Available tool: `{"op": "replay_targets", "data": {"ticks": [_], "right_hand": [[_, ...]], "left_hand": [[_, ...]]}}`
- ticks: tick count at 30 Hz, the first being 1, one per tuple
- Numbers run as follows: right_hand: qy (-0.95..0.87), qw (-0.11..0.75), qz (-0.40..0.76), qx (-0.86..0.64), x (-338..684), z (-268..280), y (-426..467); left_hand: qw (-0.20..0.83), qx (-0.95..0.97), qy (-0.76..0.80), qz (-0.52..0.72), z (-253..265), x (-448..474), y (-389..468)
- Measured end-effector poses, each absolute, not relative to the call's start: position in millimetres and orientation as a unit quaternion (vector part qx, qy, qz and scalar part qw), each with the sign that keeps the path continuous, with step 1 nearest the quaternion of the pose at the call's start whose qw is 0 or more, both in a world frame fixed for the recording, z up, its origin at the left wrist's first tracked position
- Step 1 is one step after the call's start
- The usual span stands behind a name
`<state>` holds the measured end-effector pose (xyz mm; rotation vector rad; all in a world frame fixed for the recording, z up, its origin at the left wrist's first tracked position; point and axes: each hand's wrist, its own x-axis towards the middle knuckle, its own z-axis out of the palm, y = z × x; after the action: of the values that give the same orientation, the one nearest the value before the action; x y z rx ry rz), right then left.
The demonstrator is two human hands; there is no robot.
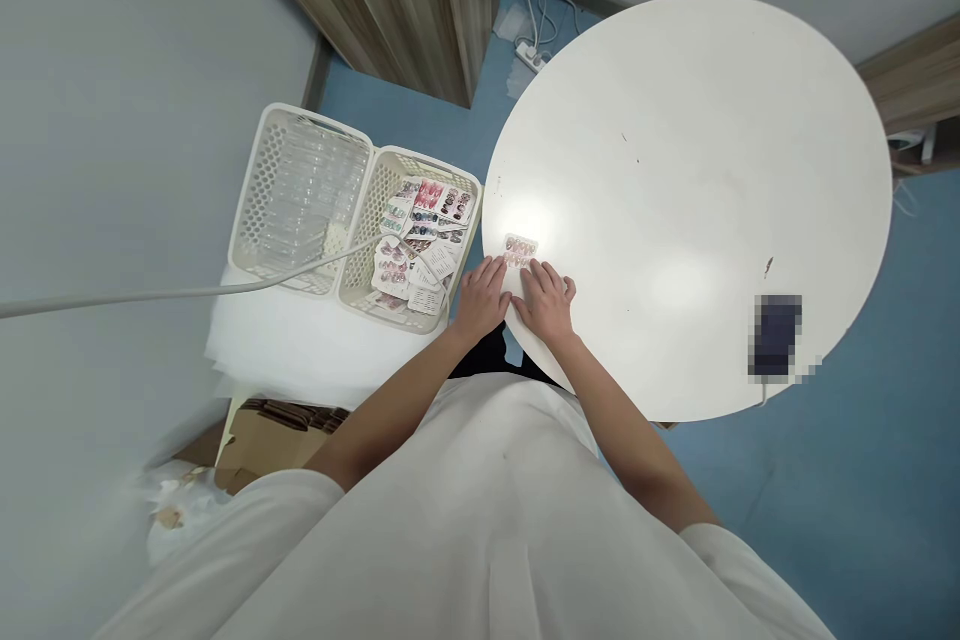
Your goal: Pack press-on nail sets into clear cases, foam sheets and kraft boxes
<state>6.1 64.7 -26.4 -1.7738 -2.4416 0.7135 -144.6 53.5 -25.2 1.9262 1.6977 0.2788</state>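
Note:
A small card of press-on nails [520, 248] lies flat at the near left edge of the round white table [690, 150]. Rows of pinkish nails show on its upper part. My left hand [482, 300] rests at the card's lower left, fingers stretched towards it. On the other side, my right hand [550, 302] lies with fingers spread on the tabletop, fingertips by the card's lower right. Both hands appear to touch the card or its edge, though the fingers partly hide its lower end.
Left of the table, a white basket [346, 292] holds several nail cards [429, 230]; a second basket [259, 145] holds clear plastic cases [311, 190]. A pale cable [187, 293] crosses over them. A dark, blurred-out device [776, 332] sits at the table's right. Folded cardboard [270, 445] is lower left.

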Motion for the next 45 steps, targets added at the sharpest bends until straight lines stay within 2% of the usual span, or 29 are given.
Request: {"op": "replay_targets", "data": {"ticks": [23, 32, 36, 45], "right_hand": [[-0.796, 0.034, 0.230, -0.559, 15, -21, 60], [-0.839, 0.058, 0.208, -0.500, 62, -3, 18], [-0.845, 0.084, 0.222, -0.480, 83, -3, -1], [-0.875, 0.066, 0.281, -0.389, 90, -2, -19]], "left_hand": [[0.260, 0.716, 0.636, 0.121, -34, -135, 46], [0.228, 0.671, 0.689, 0.150, -8, -110, -6], [0.215, 0.637, 0.722, 0.163, -5, -97, -39], [0.180, 0.591, 0.764, 0.187, 4, -100, -86]]}}
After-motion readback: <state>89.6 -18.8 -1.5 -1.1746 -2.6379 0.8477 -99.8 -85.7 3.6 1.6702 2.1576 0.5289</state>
